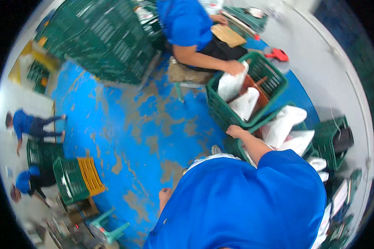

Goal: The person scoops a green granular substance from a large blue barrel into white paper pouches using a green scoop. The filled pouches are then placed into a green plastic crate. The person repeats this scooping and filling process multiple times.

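My right hand (235, 131) is closed at the near rim of a green plastic crate (257, 126). This crate holds white bags (283, 128). Directly beyond it stands another green crate (220, 111) with white bags (244, 103) and reddish-brown pieces inside. A co-worker's hand (234, 67) rests on one of the bags in that far crate. Away from the crates, my left hand (165, 194) hangs low beside my body over the blue floor. Its fingers are curled in, and nothing shows in them.
A seated co-worker (189, 31) in blue is at the far side. Wrapped stacked green crates (99, 41) stand far left. Green and yellow crates (77, 178), a green stool (109, 227) and two people are at left. More crates (331, 141) line the right wall.
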Available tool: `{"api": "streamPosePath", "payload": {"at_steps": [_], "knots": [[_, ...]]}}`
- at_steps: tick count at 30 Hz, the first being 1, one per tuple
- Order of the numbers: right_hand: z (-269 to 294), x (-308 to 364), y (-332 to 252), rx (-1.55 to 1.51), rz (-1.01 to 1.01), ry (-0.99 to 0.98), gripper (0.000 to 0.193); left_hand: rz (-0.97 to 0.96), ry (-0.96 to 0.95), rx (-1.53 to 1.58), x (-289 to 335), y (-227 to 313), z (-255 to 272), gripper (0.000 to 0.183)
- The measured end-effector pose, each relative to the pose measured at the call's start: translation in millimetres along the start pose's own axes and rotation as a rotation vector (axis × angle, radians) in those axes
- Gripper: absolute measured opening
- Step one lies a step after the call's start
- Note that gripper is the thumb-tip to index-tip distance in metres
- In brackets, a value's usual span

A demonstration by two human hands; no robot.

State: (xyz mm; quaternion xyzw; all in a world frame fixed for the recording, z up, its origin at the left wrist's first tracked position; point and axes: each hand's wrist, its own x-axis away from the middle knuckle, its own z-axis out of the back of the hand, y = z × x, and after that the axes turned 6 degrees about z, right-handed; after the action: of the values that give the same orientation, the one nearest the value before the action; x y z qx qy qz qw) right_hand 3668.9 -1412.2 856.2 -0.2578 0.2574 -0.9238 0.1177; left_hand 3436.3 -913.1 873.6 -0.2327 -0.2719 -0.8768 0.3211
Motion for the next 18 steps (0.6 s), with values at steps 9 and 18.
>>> {"api": "streamPosePath", "payload": {"at_steps": [9,18], "knots": [[10.0,22.3,-15.1,-0.238,-0.318,0.216,0.025,-0.090,-0.134,0.174,-21.1,27.4,26.3,0.029],[7.6,30.6,-27.3,-0.399,-0.211,0.323,0.031,-0.089,-0.140,0.194,-25.5,84.4,40.1,0.026]]}}
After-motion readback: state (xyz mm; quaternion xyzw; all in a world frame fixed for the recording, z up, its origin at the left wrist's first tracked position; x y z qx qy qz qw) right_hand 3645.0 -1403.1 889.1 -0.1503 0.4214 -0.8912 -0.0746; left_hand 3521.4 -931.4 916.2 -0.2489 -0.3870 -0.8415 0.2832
